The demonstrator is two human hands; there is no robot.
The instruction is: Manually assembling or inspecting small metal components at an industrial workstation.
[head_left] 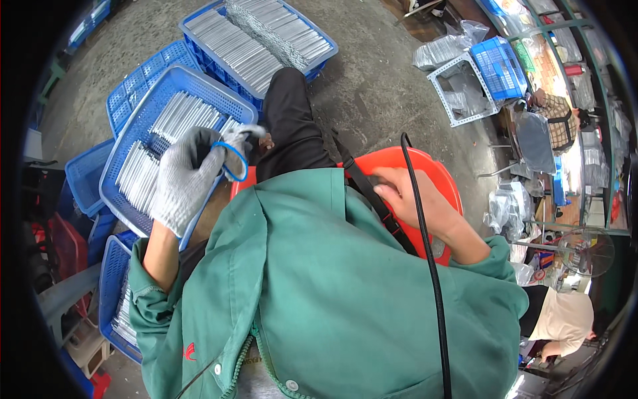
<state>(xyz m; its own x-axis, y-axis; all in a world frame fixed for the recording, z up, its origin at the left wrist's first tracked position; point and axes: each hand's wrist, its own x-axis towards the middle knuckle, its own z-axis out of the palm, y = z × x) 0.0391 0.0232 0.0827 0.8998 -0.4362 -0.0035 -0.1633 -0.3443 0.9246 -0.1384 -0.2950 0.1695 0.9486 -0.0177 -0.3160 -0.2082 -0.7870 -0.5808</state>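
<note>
Glove (pixel 238 150) pinched by left hand (pixel 185 178) over blue crate (pixel 199 86). Right hand (pixel 415 199) near black strap (pixel 361 183); can't tell its grip.

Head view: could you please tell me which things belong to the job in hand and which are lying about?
Apparently in use:
blue-cuffed glove, held by the gloved left hand
silvery rods in the blue crate
red tub by the bare right hand

Apparently lying about:
fan
plastic bags
blue basket at far right
</note>
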